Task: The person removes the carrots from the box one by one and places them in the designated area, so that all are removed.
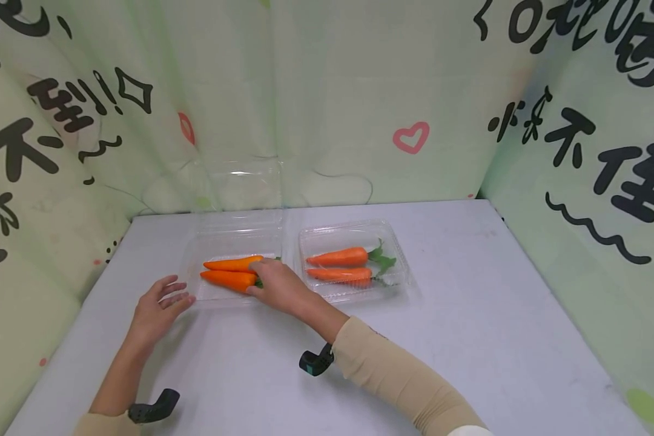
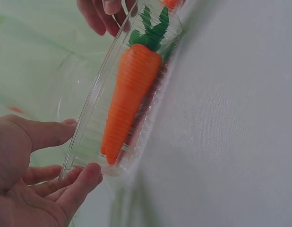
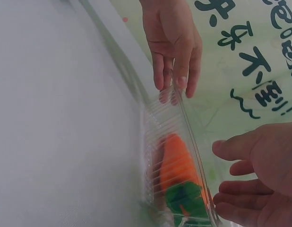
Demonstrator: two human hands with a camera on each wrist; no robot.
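Two orange carrots [image 1: 229,280] with green tops lie side by side in a clear plastic container [image 1: 226,240], its transparent lid [image 1: 245,188] raised at the back. My right hand [image 1: 284,287] is over their leafy ends, partly covering the green; in the right wrist view its thumb and fingers [image 3: 243,201] are apart beside the rim, gripping nothing. At the container's left end is my left hand [image 1: 158,312], fingers spread. In the left wrist view its thumb and fingers [image 2: 84,187] lie on either side of the rim, near the carrot [image 2: 132,94] tips; firm contact is unclear.
Right of this container stands a second clear container [image 1: 354,227] holding two more carrots [image 1: 340,257] with green leaves. Both are on a white table [image 1: 469,315]. Pale green curtains [image 1: 338,91] with black lettering hang behind and at the sides.
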